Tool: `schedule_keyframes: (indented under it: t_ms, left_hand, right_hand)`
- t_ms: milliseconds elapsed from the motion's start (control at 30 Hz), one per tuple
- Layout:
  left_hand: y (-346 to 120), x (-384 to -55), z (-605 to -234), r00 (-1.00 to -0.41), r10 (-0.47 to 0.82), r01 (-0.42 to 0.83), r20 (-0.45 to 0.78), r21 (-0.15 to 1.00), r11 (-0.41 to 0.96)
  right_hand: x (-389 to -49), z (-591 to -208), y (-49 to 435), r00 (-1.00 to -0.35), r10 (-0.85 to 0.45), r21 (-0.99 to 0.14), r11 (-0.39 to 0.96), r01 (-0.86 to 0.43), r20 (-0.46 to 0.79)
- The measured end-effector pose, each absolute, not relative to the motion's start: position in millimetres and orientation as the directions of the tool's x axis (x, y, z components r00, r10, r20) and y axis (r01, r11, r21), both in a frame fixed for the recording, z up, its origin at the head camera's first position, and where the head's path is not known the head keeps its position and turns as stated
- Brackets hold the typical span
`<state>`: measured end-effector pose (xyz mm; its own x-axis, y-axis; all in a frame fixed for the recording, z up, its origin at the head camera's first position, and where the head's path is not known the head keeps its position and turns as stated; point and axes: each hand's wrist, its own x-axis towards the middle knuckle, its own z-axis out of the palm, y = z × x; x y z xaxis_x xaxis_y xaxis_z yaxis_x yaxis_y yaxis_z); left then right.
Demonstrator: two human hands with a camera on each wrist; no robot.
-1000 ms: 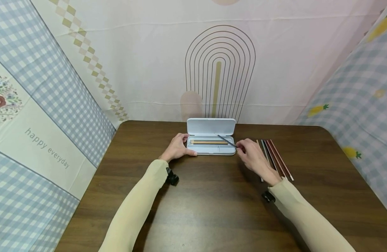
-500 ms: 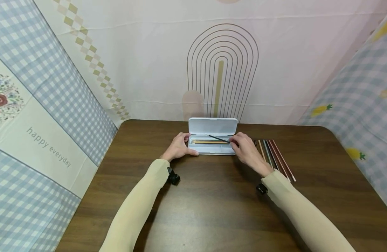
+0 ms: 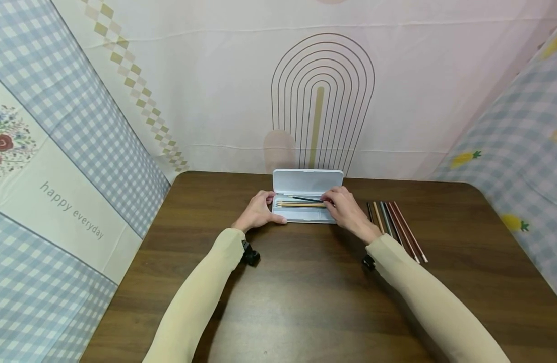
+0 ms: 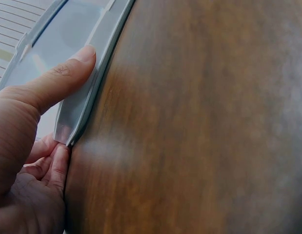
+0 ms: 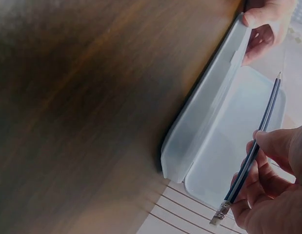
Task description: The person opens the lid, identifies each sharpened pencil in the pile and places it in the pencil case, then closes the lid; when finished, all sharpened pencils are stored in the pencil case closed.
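A pale blue pencil case (image 3: 301, 216) lies opened at the far side of the table, its lid (image 3: 307, 180) leaning up behind it. My left hand (image 3: 256, 210) grips the case's left end, thumb along the front rim and fingers at the end wall. Between thumb and fingers, my right hand (image 3: 348, 209) pinches a dark blue striped pencil (image 5: 248, 161) with a worn eraser end. That pencil slants over the case, its sharp tip toward the left. Below it, several pencils (image 3: 298, 204) lie lengthwise in the case, yellow ones among them.
Right of the case, several pencils (image 3: 403, 231) lie side by side on the brown wooden table (image 3: 296, 302), some reddish, others dark or tan. A patterned cloth (image 3: 214, 91) hangs right behind the table's far edge.
My right hand has moved left over the case with the dark pencil, bringing it lower and more in line with those inside. My left hand keeps its grip on the case.
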<state>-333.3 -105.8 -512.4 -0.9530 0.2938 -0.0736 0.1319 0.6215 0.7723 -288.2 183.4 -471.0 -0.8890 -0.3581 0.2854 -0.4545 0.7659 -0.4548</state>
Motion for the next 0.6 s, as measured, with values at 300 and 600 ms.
schedule_keyframes:
  t_ms: [300, 600]
  left_hand:
    - [-106, -333, -514, -0.952, 0.296, 0.134, -0.074, 0.772, 0.621]
    - [-106, -333, -512, -0.954, 0.292, 0.131, -0.074, 0.772, 0.622]
  right_hand:
    - [-302, -478, 176, -0.861, -0.413, -0.412, 0.758, -0.506, 0.297]
    - [-316, -485, 168, -0.865, -0.428, -0.401, 0.767, -0.501, 0.262]
